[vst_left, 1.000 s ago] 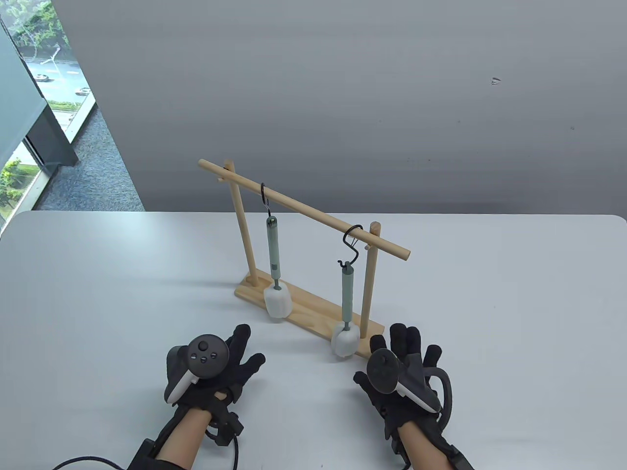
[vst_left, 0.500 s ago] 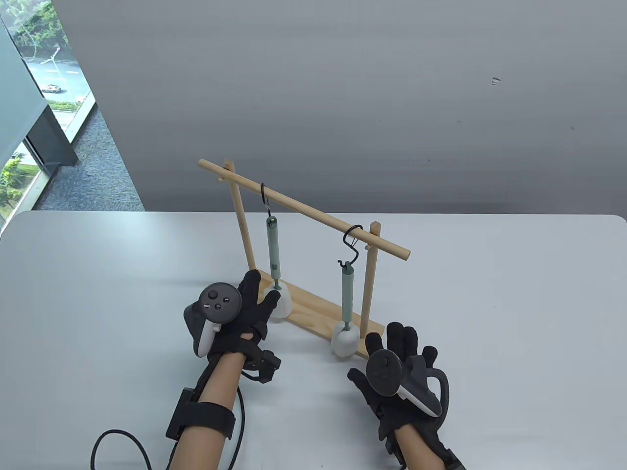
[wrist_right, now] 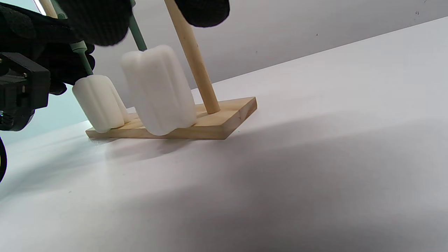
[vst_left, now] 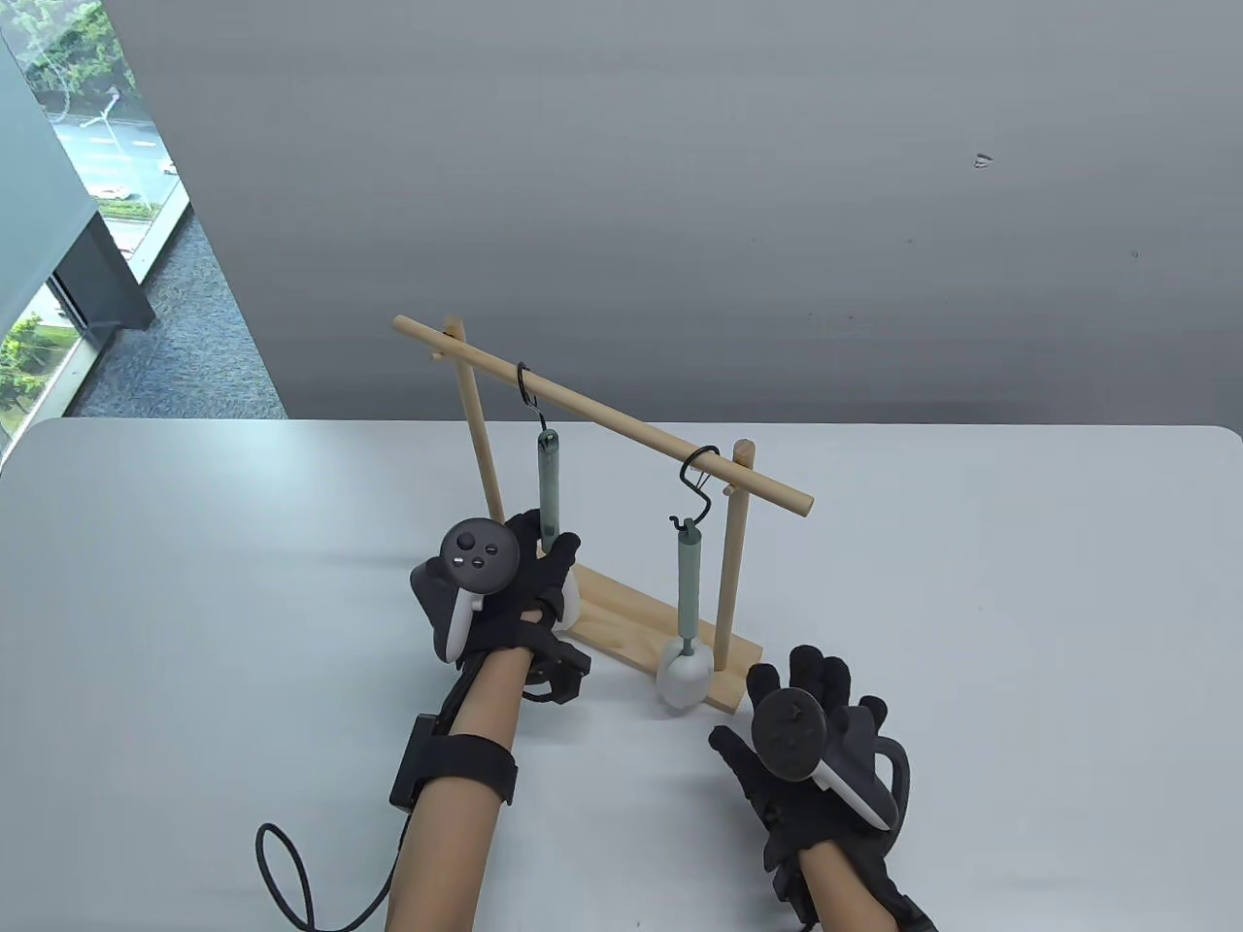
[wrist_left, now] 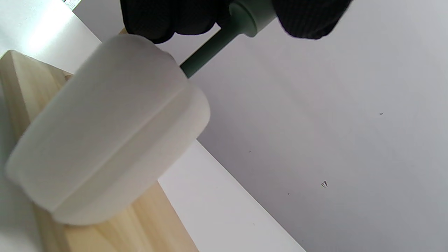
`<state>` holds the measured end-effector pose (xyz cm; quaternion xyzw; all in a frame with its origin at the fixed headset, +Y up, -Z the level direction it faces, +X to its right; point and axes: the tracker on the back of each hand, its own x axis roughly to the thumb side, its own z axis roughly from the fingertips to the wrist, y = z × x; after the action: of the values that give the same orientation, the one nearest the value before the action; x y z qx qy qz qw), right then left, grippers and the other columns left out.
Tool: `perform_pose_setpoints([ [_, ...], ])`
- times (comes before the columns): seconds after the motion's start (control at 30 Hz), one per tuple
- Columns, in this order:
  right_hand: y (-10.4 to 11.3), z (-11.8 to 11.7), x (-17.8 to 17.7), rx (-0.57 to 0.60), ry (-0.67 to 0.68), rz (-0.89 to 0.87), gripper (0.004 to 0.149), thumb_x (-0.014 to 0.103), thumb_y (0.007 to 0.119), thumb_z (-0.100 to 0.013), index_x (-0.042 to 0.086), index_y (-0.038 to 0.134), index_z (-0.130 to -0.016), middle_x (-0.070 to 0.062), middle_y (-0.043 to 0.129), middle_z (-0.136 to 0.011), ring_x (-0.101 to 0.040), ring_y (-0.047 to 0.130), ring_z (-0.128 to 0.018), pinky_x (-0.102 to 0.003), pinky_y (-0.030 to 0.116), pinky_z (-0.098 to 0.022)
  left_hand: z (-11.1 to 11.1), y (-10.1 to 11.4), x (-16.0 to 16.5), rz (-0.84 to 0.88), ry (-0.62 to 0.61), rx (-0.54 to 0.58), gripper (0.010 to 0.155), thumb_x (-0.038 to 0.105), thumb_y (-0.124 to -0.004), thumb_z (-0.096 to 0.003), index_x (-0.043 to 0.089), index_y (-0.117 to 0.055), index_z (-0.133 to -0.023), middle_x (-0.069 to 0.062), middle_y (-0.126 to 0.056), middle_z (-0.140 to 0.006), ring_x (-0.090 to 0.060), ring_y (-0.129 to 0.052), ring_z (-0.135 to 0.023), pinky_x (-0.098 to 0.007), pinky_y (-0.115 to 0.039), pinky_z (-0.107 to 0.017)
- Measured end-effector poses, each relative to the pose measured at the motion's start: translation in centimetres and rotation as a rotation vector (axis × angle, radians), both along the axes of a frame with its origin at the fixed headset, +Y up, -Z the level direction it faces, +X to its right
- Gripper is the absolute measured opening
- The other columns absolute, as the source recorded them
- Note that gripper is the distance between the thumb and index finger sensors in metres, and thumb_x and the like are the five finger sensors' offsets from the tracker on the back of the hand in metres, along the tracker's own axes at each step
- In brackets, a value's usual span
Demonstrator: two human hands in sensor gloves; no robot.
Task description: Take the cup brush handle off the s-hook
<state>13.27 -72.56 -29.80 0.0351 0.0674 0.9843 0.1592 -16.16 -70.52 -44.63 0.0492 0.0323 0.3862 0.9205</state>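
Two cup brushes with green handles and white sponge heads hang from black S-hooks on a wooden rack (vst_left: 621, 425). My left hand (vst_left: 544, 558) grips the lower handle of the left brush (vst_left: 550, 481), which still hangs from its S-hook (vst_left: 525, 385). The left wrist view shows my fingers (wrist_left: 308, 17) around the green handle (wrist_left: 241, 15) above the sponge head (wrist_left: 105, 129). The right brush (vst_left: 688, 582) hangs from the right S-hook (vst_left: 701, 473). My right hand (vst_left: 806, 699) is open and empty on the table, just right of the rack's base.
The rack's wooden base (vst_left: 641, 631) stands at the table's middle. The white table (vst_left: 971, 582) stretches to the right and front. A cable (vst_left: 282, 874) trails from my left forearm. A grey wall stands behind.
My left hand has moved forward and right from the table and taken hold of the left brush's handle, which has turned slightly. My right hand has shifted a little to the right.
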Motion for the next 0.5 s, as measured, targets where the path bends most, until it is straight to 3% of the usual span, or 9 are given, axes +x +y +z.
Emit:
perform_pose_setpoints([
  [0.5,-0.3,-0.4,-0.2,-0.021,0.03,-0.004,0.075,0.051,0.061,-0.051,0.007,0.04,-0.108,-0.031,0.01,-0.107,-0.055,0.015,-0.101,-0.076,0.01,-0.058,4.9,0.9,-1.7,0.06,-0.097,0.116,0.055,0.05,-0.076,-0.0422,0.017,-0.076,-0.087,-0.017,-0.079,-0.097,-0.044,-0.087,-0.085,-0.065,-0.051,-0.066],
])
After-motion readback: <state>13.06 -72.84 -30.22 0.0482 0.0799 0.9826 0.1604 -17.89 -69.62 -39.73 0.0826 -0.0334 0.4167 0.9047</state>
